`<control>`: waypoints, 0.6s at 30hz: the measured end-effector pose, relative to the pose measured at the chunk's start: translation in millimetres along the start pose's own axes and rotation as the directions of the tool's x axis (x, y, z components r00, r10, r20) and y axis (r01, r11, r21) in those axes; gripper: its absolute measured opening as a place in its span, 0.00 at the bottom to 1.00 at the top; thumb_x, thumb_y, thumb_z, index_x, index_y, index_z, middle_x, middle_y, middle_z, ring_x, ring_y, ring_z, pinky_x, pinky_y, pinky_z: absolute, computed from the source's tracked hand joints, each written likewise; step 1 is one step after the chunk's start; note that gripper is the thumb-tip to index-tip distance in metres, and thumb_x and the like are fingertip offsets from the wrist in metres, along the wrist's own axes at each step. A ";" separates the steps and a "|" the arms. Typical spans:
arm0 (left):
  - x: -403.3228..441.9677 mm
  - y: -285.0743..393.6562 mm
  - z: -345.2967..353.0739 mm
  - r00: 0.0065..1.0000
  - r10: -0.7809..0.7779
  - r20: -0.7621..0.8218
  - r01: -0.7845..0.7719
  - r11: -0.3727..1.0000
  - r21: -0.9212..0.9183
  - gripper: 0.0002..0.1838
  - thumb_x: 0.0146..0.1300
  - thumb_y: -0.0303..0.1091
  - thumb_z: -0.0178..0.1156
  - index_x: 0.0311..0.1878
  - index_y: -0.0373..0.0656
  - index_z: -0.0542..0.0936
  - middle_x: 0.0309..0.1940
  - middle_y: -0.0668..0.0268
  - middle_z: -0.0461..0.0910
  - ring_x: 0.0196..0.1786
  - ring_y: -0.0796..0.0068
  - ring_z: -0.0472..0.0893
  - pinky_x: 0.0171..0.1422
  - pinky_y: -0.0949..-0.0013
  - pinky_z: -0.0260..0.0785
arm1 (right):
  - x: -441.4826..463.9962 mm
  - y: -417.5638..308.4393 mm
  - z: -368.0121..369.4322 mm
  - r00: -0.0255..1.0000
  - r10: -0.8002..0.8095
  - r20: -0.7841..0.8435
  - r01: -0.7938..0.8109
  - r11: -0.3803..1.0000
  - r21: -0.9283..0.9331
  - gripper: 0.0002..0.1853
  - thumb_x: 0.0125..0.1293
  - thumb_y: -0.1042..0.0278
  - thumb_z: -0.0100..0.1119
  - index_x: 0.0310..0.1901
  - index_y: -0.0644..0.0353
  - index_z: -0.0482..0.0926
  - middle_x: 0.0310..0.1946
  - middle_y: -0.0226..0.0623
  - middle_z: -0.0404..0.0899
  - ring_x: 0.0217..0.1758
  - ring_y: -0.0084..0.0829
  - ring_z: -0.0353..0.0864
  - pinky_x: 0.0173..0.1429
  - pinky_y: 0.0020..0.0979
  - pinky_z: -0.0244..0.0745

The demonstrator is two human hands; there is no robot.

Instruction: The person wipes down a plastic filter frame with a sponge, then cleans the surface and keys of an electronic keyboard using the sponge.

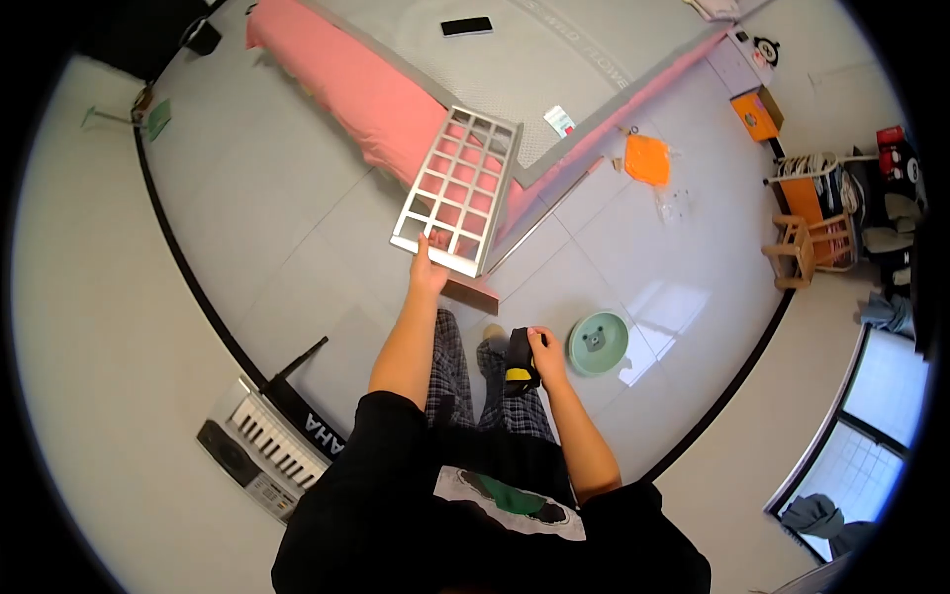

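A white lattice frame (462, 188) with rows of square openings is tilted in front of the pink bed edge. My left hand (427, 265) is closed on its lower edge, fingers at the bottom-left openings. Lower and to the right, my right hand (544, 354) is wrapped round a black strap-like object (521, 361) with a yellow patch, held beside my right leg. Behind the frame's lower end lies a brown board (470, 293). A metal rod (546, 215) runs from near the frame towards the upper right.
A green basin (598, 343) stands on the floor right of my right hand. An orange item (647, 159) lies beyond the rod. A keyboard (272, 445) is at the lower left. The bed (346, 84) holds a phone (466, 27). A wooden stool (792, 251) is at the right.
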State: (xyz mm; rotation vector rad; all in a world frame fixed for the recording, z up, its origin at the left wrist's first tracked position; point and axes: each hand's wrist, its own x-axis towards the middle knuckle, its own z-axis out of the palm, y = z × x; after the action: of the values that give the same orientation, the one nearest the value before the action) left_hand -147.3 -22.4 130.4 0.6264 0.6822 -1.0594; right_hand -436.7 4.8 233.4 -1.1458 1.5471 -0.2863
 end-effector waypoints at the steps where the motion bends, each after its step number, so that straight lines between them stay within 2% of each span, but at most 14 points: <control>1: 18.4 1.6 5.7 1.000 0.007 -0.028 -0.006 0.999 0.039 0.12 0.69 0.44 0.58 0.45 0.46 0.76 0.42 0.72 0.75 0.52 0.71 0.74 0.67 0.39 0.67 | 4.3 1.0 6.8 1.000 0.022 0.013 -0.022 0.999 0.024 0.18 0.67 0.55 0.60 0.44 0.64 0.80 0.37 0.39 0.83 0.43 0.30 0.79 0.52 0.30 0.72; 4: 60.4 10.6 14.2 1.000 -0.002 0.029 -0.002 0.990 0.139 0.14 0.69 0.45 0.58 0.49 0.48 0.72 0.46 0.73 0.73 0.51 0.70 0.73 0.68 0.41 0.64 | 8.5 6.9 31.4 0.994 0.111 -0.014 -0.110 0.993 0.052 0.19 0.67 0.54 0.60 0.44 0.65 0.80 0.38 0.40 0.82 0.44 0.29 0.79 0.52 0.30 0.72; 6: 83.8 16.0 9.3 1.000 -0.019 0.014 0.015 0.975 0.222 0.16 0.69 0.47 0.58 0.51 0.47 0.72 0.47 0.72 0.74 0.51 0.69 0.74 0.68 0.42 0.63 | 10.9 11.7 49.8 0.994 0.109 -0.031 -0.107 0.993 0.058 0.19 0.67 0.54 0.60 0.45 0.66 0.80 0.38 0.40 0.82 0.44 0.29 0.79 0.53 0.29 0.72; 8: 101.1 22.4 -1.8 0.973 -0.106 -0.206 0.167 0.936 0.310 0.20 0.68 0.48 0.58 0.55 0.47 0.71 0.49 0.69 0.75 0.52 0.68 0.75 0.64 0.50 0.69 | 6.9 10.3 65.3 0.991 0.126 -0.033 -0.123 0.989 0.081 0.19 0.67 0.55 0.60 0.45 0.66 0.80 0.39 0.41 0.82 0.44 0.29 0.78 0.53 0.29 0.72; 9: 108.7 25.1 -5.5 0.942 -0.146 -0.302 0.247 0.910 0.332 0.23 0.69 0.48 0.56 0.60 0.46 0.67 0.54 0.65 0.73 0.55 0.64 0.75 0.65 0.52 0.67 | 8.1 9.0 72.1 0.989 0.140 -0.037 -0.136 0.987 0.083 0.19 0.67 0.55 0.60 0.45 0.66 0.80 0.39 0.41 0.82 0.44 0.29 0.78 0.53 0.29 0.72; 10: 112.7 26.5 -10.3 0.939 -0.150 -0.310 0.254 0.908 0.333 0.23 0.69 0.48 0.56 0.60 0.46 0.67 0.54 0.65 0.73 0.55 0.64 0.75 0.65 0.52 0.67 | 10.0 6.9 77.8 0.985 0.164 -0.044 -0.160 0.983 0.090 0.19 0.67 0.55 0.61 0.45 0.66 0.80 0.39 0.40 0.82 0.45 0.29 0.78 0.53 0.28 0.71; 12: 116.6 30.8 -14.3 0.924 -0.195 -0.328 0.327 0.850 0.414 0.21 0.73 0.47 0.51 0.61 0.44 0.66 0.59 0.62 0.71 0.62 0.60 0.72 0.70 0.49 0.61 | 15.5 -4.7 86.6 0.981 0.188 -0.051 -0.182 0.979 0.094 0.18 0.66 0.55 0.61 0.45 0.66 0.80 0.40 0.39 0.82 0.45 0.29 0.78 0.53 0.28 0.71; 13: 116.7 30.3 -16.9 0.927 -0.174 -0.333 0.320 0.831 0.455 0.24 0.74 0.45 0.47 0.66 0.43 0.63 0.65 0.57 0.66 0.70 0.57 0.64 0.74 0.48 0.52 | 17.1 -9.6 90.2 0.970 0.240 -0.032 -0.230 0.956 0.184 0.19 0.66 0.55 0.62 0.46 0.65 0.80 0.40 0.37 0.81 0.44 0.28 0.78 0.52 0.28 0.71; 14: 115.4 31.0 -19.3 0.927 -0.175 -0.333 0.320 0.831 0.454 0.24 0.74 0.45 0.47 0.66 0.43 0.63 0.65 0.57 0.66 0.70 0.57 0.64 0.74 0.48 0.52 | 17.0 -14.5 93.0 0.957 0.289 -0.007 -0.276 0.922 0.271 0.19 0.66 0.55 0.62 0.47 0.65 0.79 0.40 0.36 0.81 0.44 0.27 0.77 0.51 0.27 0.71; 15: 117.3 31.6 -23.8 0.917 -0.165 -0.362 0.340 0.797 0.498 0.26 0.74 0.46 0.48 0.68 0.42 0.61 0.68 0.57 0.64 0.72 0.58 0.61 0.75 0.48 0.50 | 18.1 -21.0 95.1 0.957 0.289 -0.008 -0.276 0.922 0.270 0.19 0.66 0.55 0.62 0.47 0.65 0.79 0.40 0.36 0.81 0.44 0.27 0.77 0.51 0.27 0.71; 16: 117.9 33.4 -28.3 0.908 -0.155 -0.389 0.361 0.761 0.539 0.28 0.74 0.46 0.48 0.71 0.42 0.59 0.70 0.56 0.61 0.74 0.58 0.58 0.76 0.49 0.47 | 18.8 -28.0 95.6 0.956 0.294 0.020 -0.281 0.890 0.358 0.19 0.66 0.56 0.63 0.48 0.64 0.78 0.40 0.34 0.80 0.44 0.26 0.77 0.50 0.27 0.72; 17: 115.5 38.6 -34.3 0.923 -0.234 -0.305 0.374 0.729 0.573 0.32 0.73 0.47 0.49 0.74 0.43 0.54 0.73 0.55 0.57 0.75 0.59 0.55 0.76 0.49 0.48 | 19.1 -35.7 96.1 0.954 0.295 0.047 -0.285 0.851 0.440 0.19 0.65 0.57 0.64 0.50 0.64 0.77 0.40 0.32 0.79 0.44 0.25 0.77 0.49 0.27 0.72; 18: 109.8 42.9 -33.7 0.924 -0.233 -0.303 0.371 0.736 0.566 0.32 0.73 0.47 0.49 0.74 0.43 0.54 0.73 0.55 0.57 0.75 0.59 0.55 0.76 0.49 0.48 | 19.2 -47.5 95.2 0.955 0.292 0.049 -0.283 0.856 0.432 0.19 0.65 0.57 0.64 0.50 0.64 0.77 0.40 0.32 0.79 0.44 0.25 0.77 0.49 0.27 0.72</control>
State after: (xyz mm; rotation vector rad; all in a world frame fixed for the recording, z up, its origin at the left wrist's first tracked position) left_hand -78.3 -43.6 31.3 1.2452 0.6296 -1.5642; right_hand -329.1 3.3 223.0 -0.5522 1.5452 -0.4158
